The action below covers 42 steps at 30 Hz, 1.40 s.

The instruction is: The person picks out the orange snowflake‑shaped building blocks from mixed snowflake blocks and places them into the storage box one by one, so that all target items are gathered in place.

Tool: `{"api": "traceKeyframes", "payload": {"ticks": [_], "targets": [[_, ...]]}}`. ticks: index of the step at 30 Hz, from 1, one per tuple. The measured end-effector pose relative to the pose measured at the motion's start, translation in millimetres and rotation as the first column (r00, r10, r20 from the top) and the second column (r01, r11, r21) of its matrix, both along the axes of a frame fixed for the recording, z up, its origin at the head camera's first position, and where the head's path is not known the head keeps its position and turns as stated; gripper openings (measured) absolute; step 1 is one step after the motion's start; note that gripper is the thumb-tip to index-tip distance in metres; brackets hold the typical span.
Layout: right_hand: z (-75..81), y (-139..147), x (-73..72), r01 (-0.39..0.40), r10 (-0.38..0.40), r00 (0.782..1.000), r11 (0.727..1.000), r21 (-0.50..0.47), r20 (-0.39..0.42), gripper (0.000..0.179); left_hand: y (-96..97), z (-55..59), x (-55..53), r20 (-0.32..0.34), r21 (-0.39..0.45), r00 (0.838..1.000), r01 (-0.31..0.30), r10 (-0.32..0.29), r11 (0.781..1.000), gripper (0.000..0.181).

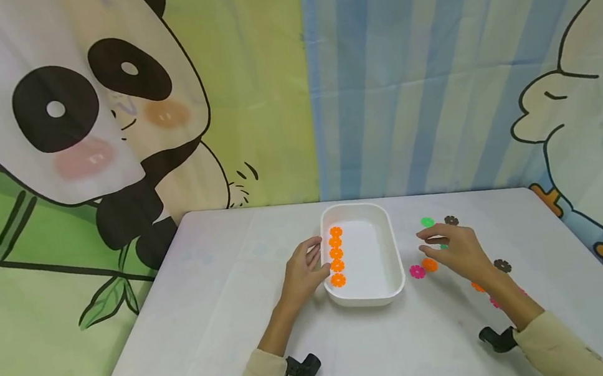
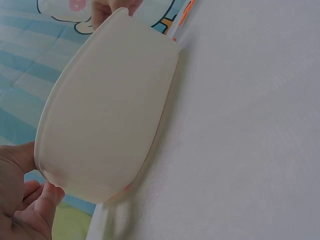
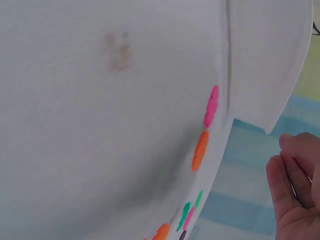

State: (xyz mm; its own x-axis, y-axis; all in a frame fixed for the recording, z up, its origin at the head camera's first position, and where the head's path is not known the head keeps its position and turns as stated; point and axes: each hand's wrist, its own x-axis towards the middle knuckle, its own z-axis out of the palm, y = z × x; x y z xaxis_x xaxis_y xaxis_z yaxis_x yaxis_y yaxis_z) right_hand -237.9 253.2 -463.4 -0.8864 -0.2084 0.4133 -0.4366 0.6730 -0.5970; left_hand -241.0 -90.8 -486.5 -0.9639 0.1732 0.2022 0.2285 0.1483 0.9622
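A white tray (image 1: pixel 367 255) stands on the table, with a line of several orange flower-shaped discs (image 1: pixel 336 253) along the left side of its floor. My left hand (image 1: pixel 302 275) holds the tray's left rim between thumb and fingers; the left wrist view shows them at the edge of its outer wall (image 2: pixel 110 110). To the right of the tray my right hand (image 1: pixel 458 250) hovers over loose discs, thumb and fingertips apart and holding nothing. Just left of and below its fingers lie a pink disc (image 1: pixel 417 271) and an orange disc (image 1: pixel 429 264).
Beyond the right hand lie a green disc (image 1: pixel 427 222) and a dark brown disc (image 1: pixel 451 220). Another brown disc (image 1: pixel 502 265) and an orange disc (image 1: pixel 478 287) lie beside the right forearm, which partly covers pink ones. A cartoon-printed curtain (image 1: pixel 256 93) hangs behind the white table (image 1: pixel 227 322).
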Motion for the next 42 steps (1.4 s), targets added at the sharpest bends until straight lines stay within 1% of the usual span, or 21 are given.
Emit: {"api": "traceKeyframes", "payload": {"ticks": [2,3,6,8,11,16,19,21,26,30,34,36,39,42], "targets": [[-5.8,10,2.4,0.016,-0.015,0.996,1.0,-0.006,0.087,0.029,-1.4,-5.2,-2.2,0.0,0.004,1.0,-0.003,0.003,1.0,0.062],[-9.3,14,3.0,0.021,-0.02,0.991,1.0,-0.007,0.135,0.029,-2.0,-7.5,-3.2,0.0,0.01,1.0,-0.005,0.005,1.0,0.062],[-19.8,24,3.1,0.018,-0.017,0.968,1.0,-0.002,0.252,0.034,-2.9,-11.2,-4.3,-0.004,0.02,1.0,-0.014,0.014,1.0,0.062],[-25.8,30,1.8,0.003,-0.005,0.953,1.0,0.008,0.302,0.035,-2.9,-11.7,-4.0,-0.007,0.027,1.0,-0.017,0.017,0.999,0.061],[-31.7,35,-0.5,-0.032,0.02,0.942,0.999,0.03,0.334,0.037,-2.1,-11.0,-3.4,-0.017,0.03,1.0,-0.012,0.012,0.999,0.061],[-34.8,37,-3.4,-0.053,0.018,0.936,0.994,0.092,0.353,0.038,-2.1,-11.6,-3.6,-0.025,0.032,1.0,0.0,0.001,0.999,0.061],[-34.8,38,-4.7,-0.073,0.023,0.94,0.988,0.135,0.34,0.037,-2.3,-9.1,-2.7,-0.025,0.039,1.0,0.014,-0.013,0.999,0.061],[-34.9,38,-5.5,-0.083,0.03,0.944,0.986,0.148,0.33,0.036,-2.5,-3.4,0.2,-0.027,0.043,0.999,0.025,-0.024,0.999,0.061],[-35.0,37,-6.4,-0.1,0.047,0.948,0.983,0.155,0.315,0.032,-3.8,16.0,10.5,-0.039,0.038,0.998,0.052,-0.05,0.998,0.059],[-32.0,34,-6.0,-0.107,0.05,0.947,0.981,0.163,0.318,0.029,-4.1,22.2,14.2,-0.04,0.042,0.998,0.049,-0.048,0.998,0.058],[-29.1,30,-5.2,-0.089,0.023,0.945,0.978,0.189,0.326,0.031,-3.9,22.4,14.2,-0.032,0.034,0.999,0.039,-0.038,0.999,0.059],[-28.8,29,-4.3,-0.068,0.002,0.943,0.98,0.186,0.332,0.033,-3.7,22.4,14.3,-0.027,0.031,0.999,0.037,-0.036,0.999,0.059],[-29.3,30,-2.6,-0.028,-0.03,0.94,0.986,0.162,0.34,0.035,-3.1,22.6,14.5,-0.024,0.027,0.999,0.034,-0.034,0.999,0.059],[-28.6,31,-2.1,-0.007,-0.037,0.94,0.992,0.128,0.338,0.035,-2.6,23.1,14.8,-0.018,0.02,0.999,0.031,-0.03,0.999,0.06]]}}
